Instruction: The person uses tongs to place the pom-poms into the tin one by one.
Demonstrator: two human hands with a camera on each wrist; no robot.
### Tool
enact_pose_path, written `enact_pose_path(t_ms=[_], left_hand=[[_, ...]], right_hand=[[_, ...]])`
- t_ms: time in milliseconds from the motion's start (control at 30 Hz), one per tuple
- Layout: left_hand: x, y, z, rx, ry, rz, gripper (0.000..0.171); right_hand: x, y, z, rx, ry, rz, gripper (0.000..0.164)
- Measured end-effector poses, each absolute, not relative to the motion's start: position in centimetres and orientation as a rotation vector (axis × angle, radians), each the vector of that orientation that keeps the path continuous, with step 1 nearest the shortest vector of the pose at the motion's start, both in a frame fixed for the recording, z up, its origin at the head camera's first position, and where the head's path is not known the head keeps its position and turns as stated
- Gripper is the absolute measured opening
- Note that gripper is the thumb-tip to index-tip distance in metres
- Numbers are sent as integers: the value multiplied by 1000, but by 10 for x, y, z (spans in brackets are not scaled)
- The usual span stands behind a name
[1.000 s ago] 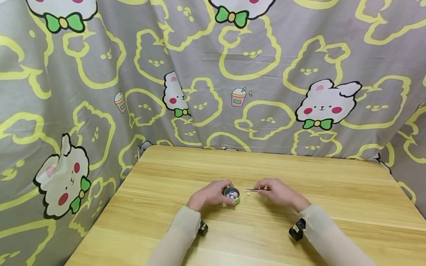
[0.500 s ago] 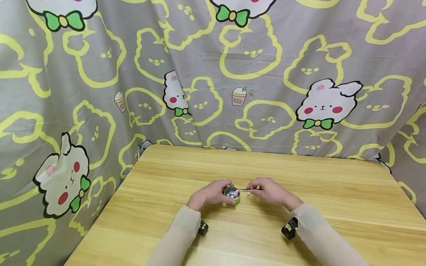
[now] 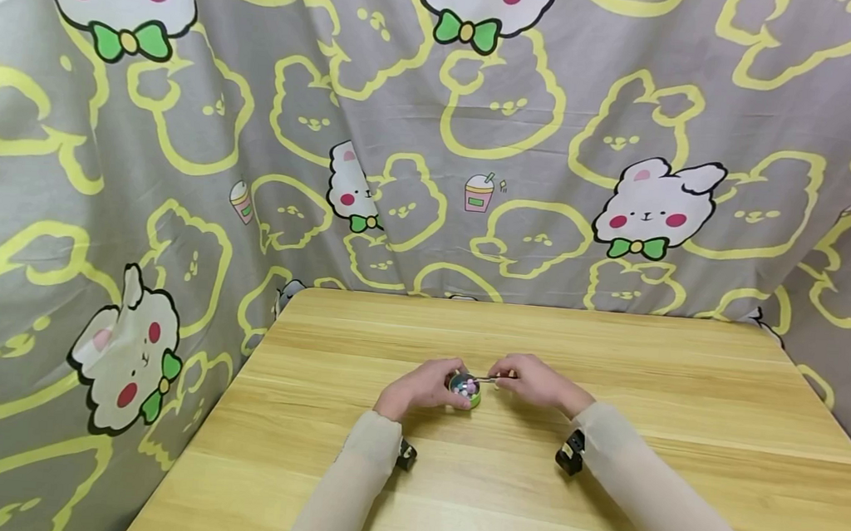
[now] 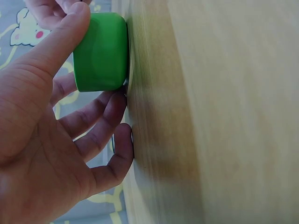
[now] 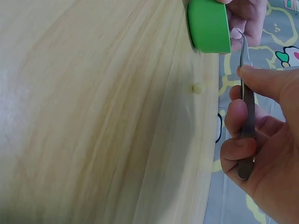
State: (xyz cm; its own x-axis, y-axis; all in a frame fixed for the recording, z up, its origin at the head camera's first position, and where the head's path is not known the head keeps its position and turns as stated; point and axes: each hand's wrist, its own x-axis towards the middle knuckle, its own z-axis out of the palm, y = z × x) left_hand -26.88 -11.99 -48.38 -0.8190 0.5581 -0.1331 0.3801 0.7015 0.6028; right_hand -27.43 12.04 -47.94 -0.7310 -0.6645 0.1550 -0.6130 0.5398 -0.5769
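Note:
My left hand (image 3: 427, 384) grips a small round green container (image 4: 102, 51) from its left side, thumb on the near wall and fingers reaching round behind. Inside it lie several pastel beads, seen in the head view. My right hand (image 3: 536, 381) pinches metal tweezers (image 5: 248, 119) between thumb and fingers, their bent tips pointing left at the container's mouth. At those tips is a pale pink bead (image 5: 236, 33), just above the rim in the right wrist view; whether it touches other beads is hidden.
One yellowish bead (image 5: 198, 88) lies on the wooden table (image 3: 361, 327) to the right of the container, below the tweezers. A grey patterned curtain (image 3: 412, 239) hangs behind the table and along its sides. Each wrist wears a small black camera (image 3: 571, 454).
My right hand has moved left, bringing the tweezers' tips from the table beside the container to its rim. The left hand and container have stayed in place.

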Motion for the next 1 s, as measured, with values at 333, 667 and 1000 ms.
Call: enact_pose_path(t_ms=[333,667,1000], left_hand=[[-270,-120,-485,742,2602,832,40],[-270,-119,-484,737,2605,826,41],[-269,-119,-482,738,2616,818,38]], right_hand=[[-278,116,-484,-1138,2692,-941,14],[-276,116,-483,-1091,2677,-993,13],[-275,127,-478,-951,2676,-1075,14]])
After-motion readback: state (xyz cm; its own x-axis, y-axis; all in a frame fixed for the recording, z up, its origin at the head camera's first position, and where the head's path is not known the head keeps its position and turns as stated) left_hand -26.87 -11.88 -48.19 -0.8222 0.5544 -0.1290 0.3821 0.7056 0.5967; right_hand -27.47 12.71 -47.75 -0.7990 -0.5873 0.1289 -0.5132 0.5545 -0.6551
